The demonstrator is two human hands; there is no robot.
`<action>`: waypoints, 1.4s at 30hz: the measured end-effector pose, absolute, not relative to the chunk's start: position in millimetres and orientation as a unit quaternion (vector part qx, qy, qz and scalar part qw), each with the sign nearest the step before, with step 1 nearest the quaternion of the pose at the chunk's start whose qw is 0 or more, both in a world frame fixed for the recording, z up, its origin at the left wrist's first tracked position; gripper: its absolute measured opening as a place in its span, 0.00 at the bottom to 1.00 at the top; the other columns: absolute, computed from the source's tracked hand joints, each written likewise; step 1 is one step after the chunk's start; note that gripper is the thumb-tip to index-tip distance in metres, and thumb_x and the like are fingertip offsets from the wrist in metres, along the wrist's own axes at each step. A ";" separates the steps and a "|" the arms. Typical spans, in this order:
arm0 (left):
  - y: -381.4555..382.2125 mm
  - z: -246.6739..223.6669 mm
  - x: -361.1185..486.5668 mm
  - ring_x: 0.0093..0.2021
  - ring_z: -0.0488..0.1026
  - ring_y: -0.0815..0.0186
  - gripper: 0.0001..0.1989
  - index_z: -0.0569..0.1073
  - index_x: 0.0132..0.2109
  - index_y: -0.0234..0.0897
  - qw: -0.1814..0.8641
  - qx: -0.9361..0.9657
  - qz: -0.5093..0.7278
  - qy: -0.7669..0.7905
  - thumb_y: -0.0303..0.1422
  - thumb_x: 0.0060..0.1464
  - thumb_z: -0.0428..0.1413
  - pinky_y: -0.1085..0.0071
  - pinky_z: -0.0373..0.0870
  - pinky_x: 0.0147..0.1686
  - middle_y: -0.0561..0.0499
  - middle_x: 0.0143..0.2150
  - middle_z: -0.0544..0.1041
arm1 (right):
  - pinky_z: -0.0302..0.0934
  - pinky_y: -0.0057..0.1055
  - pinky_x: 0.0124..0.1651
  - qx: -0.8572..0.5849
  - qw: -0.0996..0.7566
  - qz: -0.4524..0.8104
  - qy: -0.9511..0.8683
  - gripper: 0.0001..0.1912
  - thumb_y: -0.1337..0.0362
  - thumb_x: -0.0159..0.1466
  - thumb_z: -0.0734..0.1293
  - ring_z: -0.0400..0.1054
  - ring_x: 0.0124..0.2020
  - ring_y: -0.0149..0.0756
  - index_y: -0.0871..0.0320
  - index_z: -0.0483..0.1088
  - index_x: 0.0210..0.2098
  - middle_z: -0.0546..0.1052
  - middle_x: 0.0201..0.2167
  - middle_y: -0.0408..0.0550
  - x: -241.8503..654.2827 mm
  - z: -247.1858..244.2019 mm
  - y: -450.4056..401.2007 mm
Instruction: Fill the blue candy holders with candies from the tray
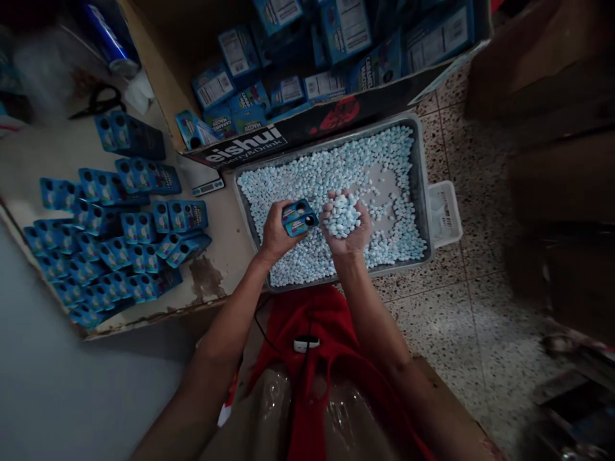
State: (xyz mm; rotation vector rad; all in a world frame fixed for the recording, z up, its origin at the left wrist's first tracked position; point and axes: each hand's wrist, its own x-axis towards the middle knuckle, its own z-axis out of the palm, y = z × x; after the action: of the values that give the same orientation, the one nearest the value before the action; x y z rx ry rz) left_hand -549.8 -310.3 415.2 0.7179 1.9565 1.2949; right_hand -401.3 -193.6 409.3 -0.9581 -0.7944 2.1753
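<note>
Two small blue candy boxes (298,218) with round dark holes in their tops sit side by side in my left hand (275,232), its fingers closed around them. Palm up and cupped, my right hand (353,240) holds a heap of pale blue and white candies (342,216) just right of the boxes. Both hands are over a grey tray (423,192) whose bottom is largely covered with loose candies of the same kind. Some bare tray bottom shows to the right of my right hand.
Rows of blue boxes (103,250) stand on the table at left, near a small scale (206,186), scissors (98,102) and a blue can (113,45). Behind the tray is a large carton (307,115) of boxes. A white plastic container (451,214) sits beside the tray.
</note>
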 end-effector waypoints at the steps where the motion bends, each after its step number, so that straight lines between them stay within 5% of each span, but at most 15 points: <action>1: -308.7 417.6 -551.3 0.59 0.74 0.47 0.36 0.76 0.50 0.42 0.329 0.295 0.480 0.758 0.25 0.29 0.76 0.57 0.69 0.63 0.45 0.53 0.78 | 0.78 0.49 0.50 -0.366 0.309 0.807 -0.347 0.28 0.37 0.67 0.61 0.78 0.47 0.46 0.51 0.74 0.52 0.80 0.50 0.55 -401.6 419.8 -193.0; 6: -306.1 443.3 -559.1 0.57 0.74 0.45 0.36 0.76 0.50 0.41 0.329 0.395 0.387 0.766 0.20 0.29 0.72 0.54 0.70 0.61 0.45 0.52 0.78 | 0.77 0.52 0.54 -0.360 0.315 0.741 -0.471 0.29 0.37 0.69 0.56 0.79 0.54 0.48 0.50 0.73 0.53 0.78 0.55 0.54 -412.3 464.5 -198.1; 14: -310.4 459.7 -560.6 0.57 0.77 0.45 0.38 0.76 0.55 0.43 0.362 0.420 0.381 0.740 0.25 0.33 0.75 0.55 0.73 0.57 0.45 0.55 0.80 | 0.75 0.56 0.60 -0.369 0.327 0.748 -0.443 0.30 0.37 0.71 0.52 0.77 0.59 0.48 0.51 0.73 0.44 0.80 0.54 0.54 -427.5 480.5 -206.9; 24: -314.9 455.4 -554.3 0.59 0.77 0.50 0.35 0.71 0.59 0.42 0.304 0.476 0.321 0.760 0.26 0.43 0.70 0.57 0.75 0.58 0.45 0.58 0.79 | 0.70 0.50 0.61 -0.315 0.373 0.794 -0.362 0.28 0.34 0.69 0.60 0.77 0.52 0.44 0.50 0.76 0.38 0.81 0.45 0.49 -440.1 484.5 -204.3; 33: -316.6 430.4 -553.6 0.57 0.78 0.50 0.35 0.69 0.59 0.42 0.234 0.503 0.315 0.770 0.28 0.44 0.70 0.55 0.77 0.58 0.45 0.56 0.79 | 0.71 0.46 0.59 -0.265 0.390 0.724 -0.503 0.25 0.38 0.72 0.59 0.76 0.44 0.40 0.48 0.74 0.34 0.74 0.34 0.43 -443.5 459.3 -210.5; 36: -316.1 419.1 -558.1 0.57 0.78 0.50 0.33 0.70 0.57 0.41 0.232 0.507 0.316 0.768 0.30 0.44 0.71 0.53 0.77 0.57 0.45 0.54 0.79 | 0.62 0.52 0.72 -0.243 0.340 0.709 -0.568 0.28 0.36 0.73 0.58 0.77 0.54 0.42 0.48 0.78 0.39 0.80 0.40 0.44 -436.9 459.4 -209.5; 38: -315.6 414.0 -564.8 0.57 0.77 0.50 0.34 0.70 0.57 0.41 0.232 0.505 0.318 0.768 0.32 0.44 0.72 0.53 0.77 0.59 0.44 0.55 0.79 | 0.53 0.56 0.79 -0.223 0.293 0.695 -0.618 0.31 0.35 0.73 0.55 0.70 0.68 0.45 0.46 0.80 0.48 0.82 0.53 0.45 -422.3 460.1 -207.2; 42: -315.8 411.9 -586.5 0.59 0.77 0.52 0.36 0.71 0.59 0.43 0.236 0.485 0.327 0.776 0.33 0.43 0.74 0.55 0.77 0.60 0.46 0.58 0.78 | 0.52 0.61 0.78 -0.274 0.194 0.581 -0.741 0.26 0.41 0.74 0.61 0.57 0.77 0.52 0.45 0.75 0.62 0.69 0.73 0.47 -377.1 447.6 -221.4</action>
State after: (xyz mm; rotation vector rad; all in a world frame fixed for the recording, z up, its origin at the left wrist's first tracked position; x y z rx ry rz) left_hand -586.5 -315.8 411.9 1.3295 2.1293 0.8965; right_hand -377.1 -221.4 447.6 -0.7688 -2.0794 1.6292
